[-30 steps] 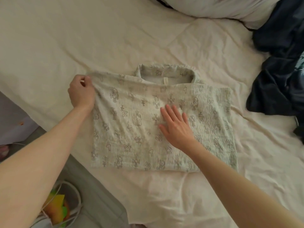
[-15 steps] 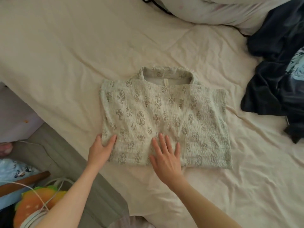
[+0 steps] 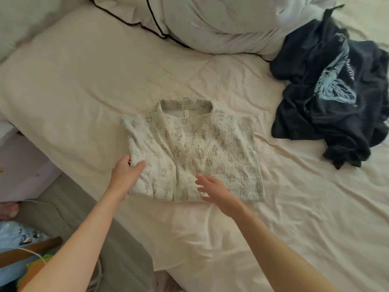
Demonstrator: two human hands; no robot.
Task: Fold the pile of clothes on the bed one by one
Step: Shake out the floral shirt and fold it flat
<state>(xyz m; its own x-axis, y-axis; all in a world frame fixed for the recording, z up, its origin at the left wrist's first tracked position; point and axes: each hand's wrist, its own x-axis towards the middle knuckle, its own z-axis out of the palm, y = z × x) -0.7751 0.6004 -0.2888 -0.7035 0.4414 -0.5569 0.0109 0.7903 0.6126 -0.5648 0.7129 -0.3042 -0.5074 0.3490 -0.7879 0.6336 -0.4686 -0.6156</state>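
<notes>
The shirt lies on the bed, collar away from the person, already narrowed into a rough rectangle. A second ago the left hand pinched the far left corner of the shirt and the right hand lay flat on its middle. Half a second ago both hands had slid down to the near hem, palms flat. Now the left hand has moved up the left edge and grips it, thumb on top of the cloth and fingers tucked beneath, so that the left side is lifting and a soft ridge runs up toward the collar. The right hand has come off the cloth or barely touches it near the hem; its fingers are spread and relaxed, though motion blur hides whether they make contact.

This reads as smoothing finished and the next fold begun, most likely the left side going over toward the right. The right hand looks placed to pin the crease line. The dark pile sits well apart at the right, unfolded, so most of the task remains.
</notes>
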